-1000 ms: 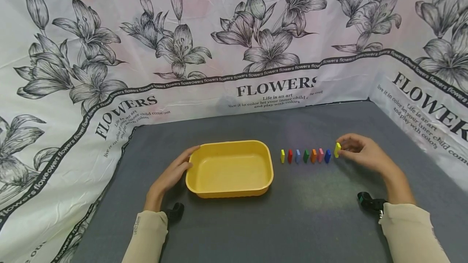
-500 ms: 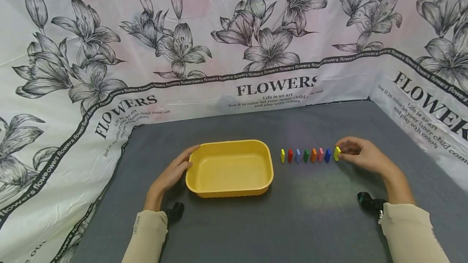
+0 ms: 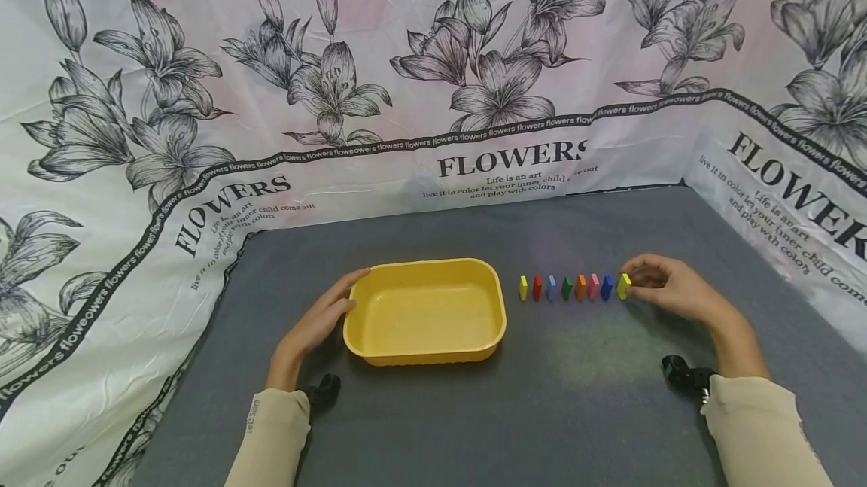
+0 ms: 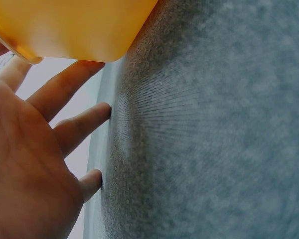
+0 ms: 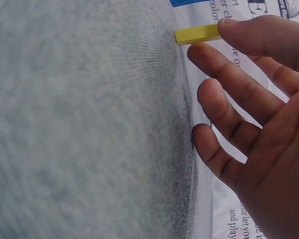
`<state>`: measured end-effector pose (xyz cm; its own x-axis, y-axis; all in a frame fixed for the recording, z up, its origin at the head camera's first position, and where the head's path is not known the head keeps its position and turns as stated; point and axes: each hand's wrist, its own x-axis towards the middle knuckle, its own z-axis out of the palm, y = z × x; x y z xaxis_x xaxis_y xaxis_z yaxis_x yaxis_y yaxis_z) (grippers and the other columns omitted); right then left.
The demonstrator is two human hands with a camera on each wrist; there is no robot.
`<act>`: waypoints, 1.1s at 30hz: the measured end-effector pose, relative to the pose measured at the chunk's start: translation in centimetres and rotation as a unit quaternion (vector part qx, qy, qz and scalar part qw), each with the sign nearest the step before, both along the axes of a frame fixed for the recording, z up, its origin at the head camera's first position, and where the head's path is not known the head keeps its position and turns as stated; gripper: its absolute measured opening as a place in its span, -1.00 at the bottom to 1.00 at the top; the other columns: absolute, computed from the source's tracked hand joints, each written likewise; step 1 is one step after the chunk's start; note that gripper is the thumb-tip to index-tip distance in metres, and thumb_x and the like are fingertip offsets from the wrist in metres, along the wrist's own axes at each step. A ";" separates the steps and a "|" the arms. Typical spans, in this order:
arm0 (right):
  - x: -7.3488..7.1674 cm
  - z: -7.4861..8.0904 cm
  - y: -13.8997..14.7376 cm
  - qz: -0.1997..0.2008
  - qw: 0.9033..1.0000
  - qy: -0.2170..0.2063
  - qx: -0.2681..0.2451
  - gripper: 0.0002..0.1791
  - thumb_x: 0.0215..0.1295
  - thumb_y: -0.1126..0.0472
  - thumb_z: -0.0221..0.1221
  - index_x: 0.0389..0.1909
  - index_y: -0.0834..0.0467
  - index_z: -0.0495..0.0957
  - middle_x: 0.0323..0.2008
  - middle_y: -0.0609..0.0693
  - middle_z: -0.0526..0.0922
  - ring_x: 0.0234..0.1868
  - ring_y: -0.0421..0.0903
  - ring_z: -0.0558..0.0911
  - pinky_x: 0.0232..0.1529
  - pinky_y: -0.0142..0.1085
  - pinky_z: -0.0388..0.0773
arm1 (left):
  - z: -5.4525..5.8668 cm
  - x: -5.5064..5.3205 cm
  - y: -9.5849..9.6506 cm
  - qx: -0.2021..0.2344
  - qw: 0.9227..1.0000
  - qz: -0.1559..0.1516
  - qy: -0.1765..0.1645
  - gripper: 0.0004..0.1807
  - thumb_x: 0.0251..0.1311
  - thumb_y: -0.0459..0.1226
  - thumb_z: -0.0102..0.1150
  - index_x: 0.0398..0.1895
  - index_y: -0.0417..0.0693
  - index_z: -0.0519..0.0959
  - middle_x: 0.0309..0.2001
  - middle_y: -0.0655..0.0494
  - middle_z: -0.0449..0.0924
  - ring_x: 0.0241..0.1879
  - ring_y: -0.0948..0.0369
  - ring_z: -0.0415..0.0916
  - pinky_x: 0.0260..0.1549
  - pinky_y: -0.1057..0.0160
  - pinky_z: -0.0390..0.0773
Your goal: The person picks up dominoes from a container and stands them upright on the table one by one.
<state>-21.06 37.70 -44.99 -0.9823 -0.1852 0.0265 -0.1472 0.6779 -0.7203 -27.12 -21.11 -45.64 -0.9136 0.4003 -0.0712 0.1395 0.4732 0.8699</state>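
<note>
My right hand (image 3: 667, 284) pinches a small yellow domino block (image 3: 624, 286) by its upper end, and the block stands upright at the right end of a row. In the right wrist view the thumb lies at one end of the block, the other end is right at the table, and the lower fingers are loosely bent. Beside it stands a dark blue block (image 3: 606, 288). At the left side of a yellow rectangular tub (image 3: 424, 359), my left hand (image 3: 317, 327) touches the rim. Its fingers are mostly straight and spread in the left wrist view.
Leftward from the dark blue block stand a pink block (image 3: 594, 287), an orange one (image 3: 580, 288), a green one (image 3: 567, 288), a light blue one (image 3: 552, 289), a red one (image 3: 537, 288) and another yellow one (image 3: 523, 288). Flower-print cloth (image 3: 379, 193) borders the grey table (image 3: 474, 427).
The right hand has brought the yellow block slightly down and left, beside the dark blue block, and still pinches it. The left hand and tub have stayed in place.
</note>
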 end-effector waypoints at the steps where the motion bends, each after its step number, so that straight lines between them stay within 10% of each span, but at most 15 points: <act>1: 0.0 0.0 0.0 0.001 1.000 0.000 -0.002 -0.63 0.36 0.30 0.27 0.14 0.29 0.52 -0.07 0.24 0.74 -0.20 -0.40 0.66 -0.22 -0.36 0.60 | 0.0 0.0 0.0 0.000 1.000 -0.001 0.000 -0.37 0.45 -0.24 -0.11 0.56 0.34 0.20 0.59 0.11 0.13 0.48 -0.10 0.24 0.48 -0.28 0.16; 22: 0.4 1.2 0.4 -0.017 0.999 0.012 0.026 -0.54 0.44 0.04 0.22 0.25 0.17 0.51 0.12 0.19 0.66 -0.12 -0.46 0.55 -0.17 -0.35 0.55 | 0.1 0.1 -0.1 -0.008 1.000 0.004 0.010 -0.36 0.45 -0.25 -0.13 0.58 0.30 0.18 0.60 0.08 0.12 0.49 -0.12 0.22 0.48 -0.30 0.13; 30: 0.6 2.5 0.0 -0.098 0.993 0.066 -0.008 -0.50 0.50 -0.07 0.12 0.30 0.13 0.47 -0.06 -0.51 0.56 -0.13 -0.54 0.50 -0.21 -0.51 0.47 | 0.0 -0.2 -0.1 -0.001 1.000 -0.007 0.011 -0.33 0.49 -0.25 -0.16 0.63 0.26 0.07 0.65 0.10 0.00 0.58 -0.14 0.05 0.51 -0.34 -0.02; 33: 0.5 3.3 -0.8 -0.129 0.989 0.076 -0.009 -0.44 0.52 -0.16 0.04 0.37 0.07 0.43 0.04 -0.44 0.56 -0.03 -0.39 0.51 -0.16 -0.46 0.47 | 0.2 -0.3 -0.2 -0.007 1.000 -0.004 0.000 -0.35 0.53 -0.17 -0.19 0.63 0.31 0.04 0.64 0.07 0.01 0.57 -0.16 0.07 0.50 -0.37 -0.04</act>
<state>-20.52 36.93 -41.69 -0.9813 0.0734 0.1782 -0.0780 0.6942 -0.7155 -27.46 -21.28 -45.40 -0.9105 0.4063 -0.0769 0.1428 0.4835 0.8637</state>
